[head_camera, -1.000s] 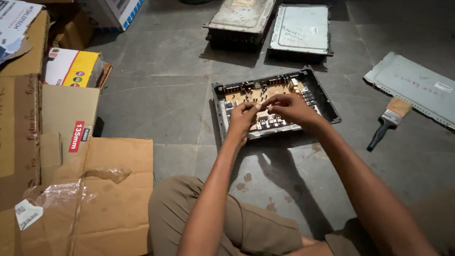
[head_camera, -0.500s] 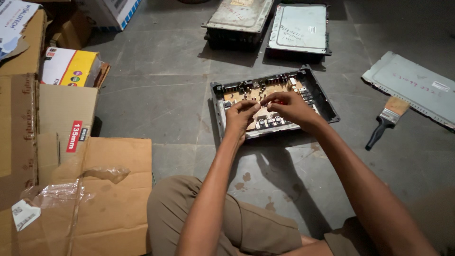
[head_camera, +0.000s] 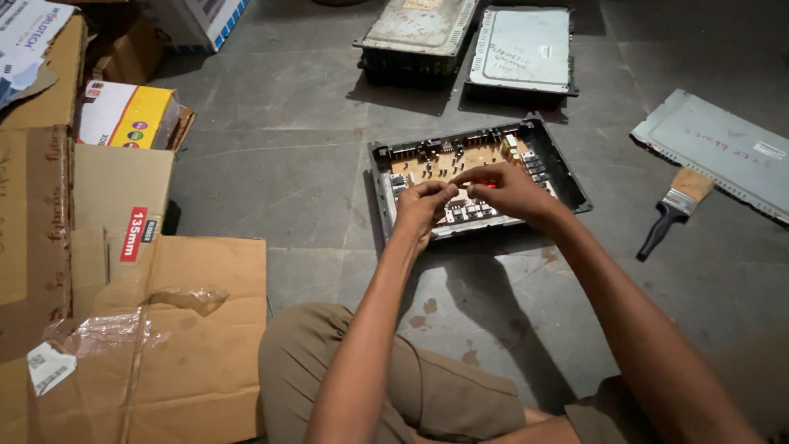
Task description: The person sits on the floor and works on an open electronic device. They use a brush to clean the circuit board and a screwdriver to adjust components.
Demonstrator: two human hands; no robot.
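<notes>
- Tan circuit board fills an open, dark-rimmed metal chassis that lies on the grey stone floor, directly under both hands.
- The left hand has its grip curled shut, fingertips pinched together over the near edge of the board; what it pinches is too small to make out.
- The right hand is pinched closed as well, thumb and forefinger meeting the left fingertips around a tiny part with a red glint.
- Against the frames from a second ago, both hands sit over the same spot on the board and the chassis has not shifted; only the fingertips have drawn a little tighter together, so the fine work at that one point looks ongoing rather than finished.
- Right of the grip, well apart, a paintbrush with a black handle lies on the floor, with a loose grey cover panel beyond it.
- Beyond the grip, two closed metal units sit side by side.
- Left of the grip, flattened cardboard and boxes are spread out.
</notes>
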